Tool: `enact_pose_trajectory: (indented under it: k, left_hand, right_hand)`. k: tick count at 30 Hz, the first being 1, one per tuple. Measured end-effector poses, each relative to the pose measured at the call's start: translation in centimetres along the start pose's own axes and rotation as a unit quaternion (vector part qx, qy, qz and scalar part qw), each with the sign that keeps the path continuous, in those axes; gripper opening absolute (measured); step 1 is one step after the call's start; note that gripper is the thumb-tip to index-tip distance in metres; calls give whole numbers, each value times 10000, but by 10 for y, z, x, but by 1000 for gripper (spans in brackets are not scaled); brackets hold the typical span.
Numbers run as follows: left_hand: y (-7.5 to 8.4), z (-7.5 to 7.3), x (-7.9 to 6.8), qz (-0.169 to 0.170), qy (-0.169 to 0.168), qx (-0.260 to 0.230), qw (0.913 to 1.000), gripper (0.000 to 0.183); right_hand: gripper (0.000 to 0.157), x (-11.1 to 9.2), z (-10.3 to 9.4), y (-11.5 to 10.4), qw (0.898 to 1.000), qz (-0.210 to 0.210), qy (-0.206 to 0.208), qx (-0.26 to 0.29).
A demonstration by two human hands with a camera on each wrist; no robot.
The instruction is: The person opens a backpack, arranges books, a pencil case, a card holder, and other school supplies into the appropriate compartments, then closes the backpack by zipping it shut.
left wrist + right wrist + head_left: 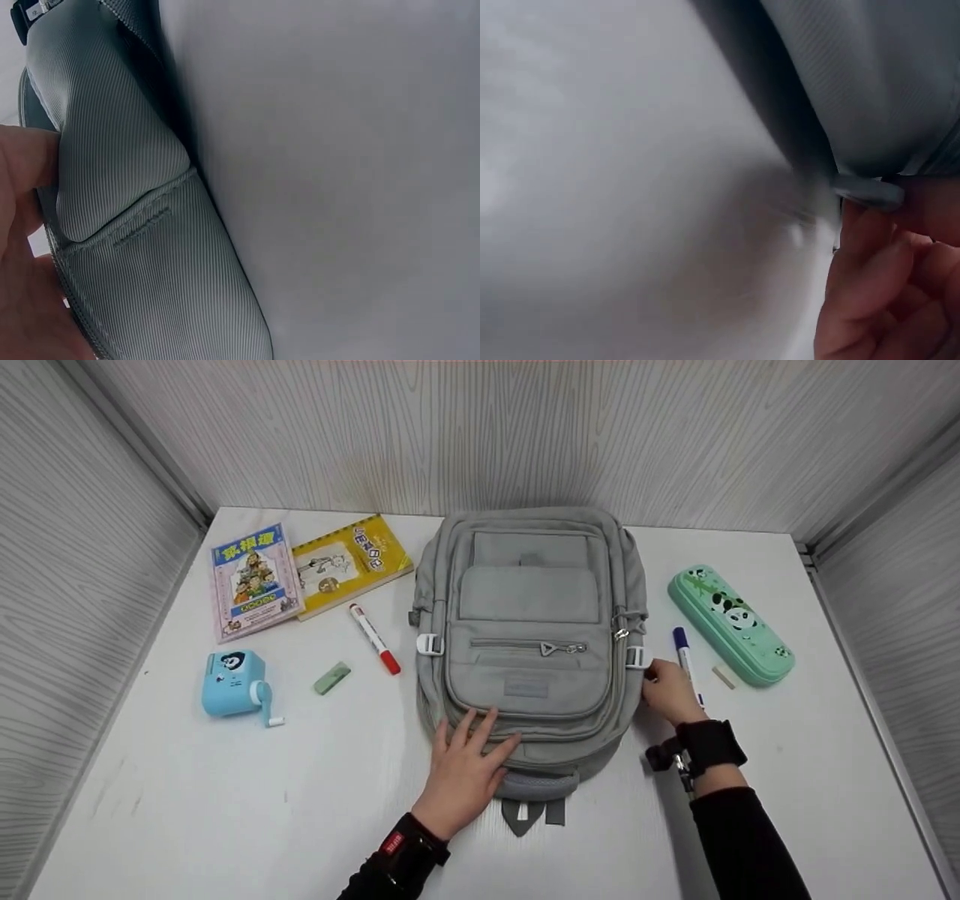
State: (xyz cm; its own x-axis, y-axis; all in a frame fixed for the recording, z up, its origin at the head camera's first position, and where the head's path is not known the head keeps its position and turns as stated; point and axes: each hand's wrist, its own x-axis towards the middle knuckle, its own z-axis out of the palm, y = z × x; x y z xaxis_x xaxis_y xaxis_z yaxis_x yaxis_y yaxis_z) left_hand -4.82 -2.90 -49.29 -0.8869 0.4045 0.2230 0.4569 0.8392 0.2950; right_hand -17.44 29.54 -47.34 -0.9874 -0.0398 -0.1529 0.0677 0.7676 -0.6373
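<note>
Left hand point(463, 774) is resting, fingers spread, on backpack point(532, 600) lying ahead of it. Right hand point(670, 692) is pinching small tab point(871, 193) at backpack's side. Blue marker point(681, 640) is lying just beside right hand.

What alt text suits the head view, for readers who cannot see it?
A grey fabric backpack lies on a white table, a person's left hand spread on its near end, right hand pinching its edge. Left of it lie a pink paper book, a yellow book and a blue crank sharpener; right, an oblong green panda-print case.
</note>
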Motion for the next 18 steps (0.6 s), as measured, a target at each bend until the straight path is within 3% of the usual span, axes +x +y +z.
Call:
enact_pose_trajectory:
  k: [7, 18]
  left_hand:
    - [1, 2, 0, -87, 36, 69, 9999, 42]
    - [2, 2, 0, -110, -85, 53, 9999, 42]
  right_hand:
    - [17, -31, -2, -9, 9971, -387, 174, -624]
    - [17, -96, 7, -28, 9980, -113, 416, -457]
